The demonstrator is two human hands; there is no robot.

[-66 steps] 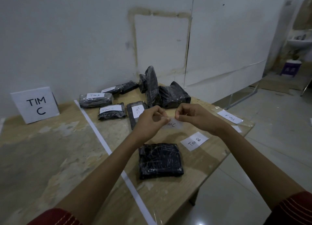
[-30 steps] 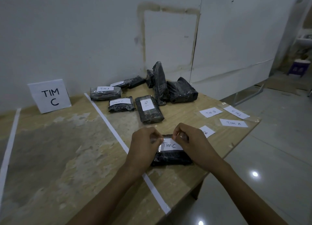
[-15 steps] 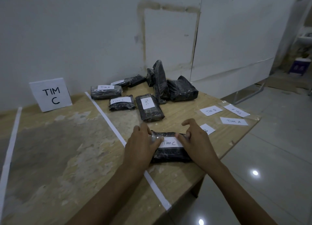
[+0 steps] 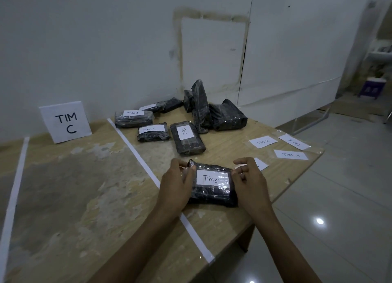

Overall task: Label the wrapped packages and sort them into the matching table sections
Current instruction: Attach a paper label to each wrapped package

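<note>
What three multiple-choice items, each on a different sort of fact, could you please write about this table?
1. The TIM C sign stands: A on the floor; B by the wall, left of the white strip; C on a shelf.
2. The packages are wrapped in: A black; B red; C yellow.
3. The nearest package, between the left hand and right hand, is: A unlabelled; B marked Tim A; C marked Tim C.
Key: B, it stands beside the strip; A, every wrap looks black; C, its label reads Tim C.
</note>
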